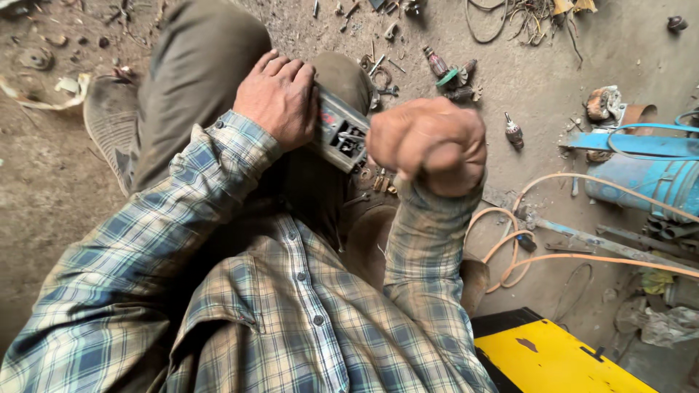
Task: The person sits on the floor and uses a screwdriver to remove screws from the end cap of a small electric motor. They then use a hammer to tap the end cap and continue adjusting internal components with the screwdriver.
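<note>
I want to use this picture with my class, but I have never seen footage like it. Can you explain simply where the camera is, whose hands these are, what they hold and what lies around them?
There is only one picture, taken by a camera worn on the person's head and looking down, so you see their own plaid shirt sleeves, bent knee and hands. No machine is doing the work.

The left hand grips a small grey boxy device against the knee; its open side shows metal parts inside. The right hand is closed in a fist beside that opening; whatever it holds is hidden.

The person sits on a dirt floor. Scattered on it are small metal parts, an orange hose, a blue metal object and, at the lower right, a yellow case.
</note>
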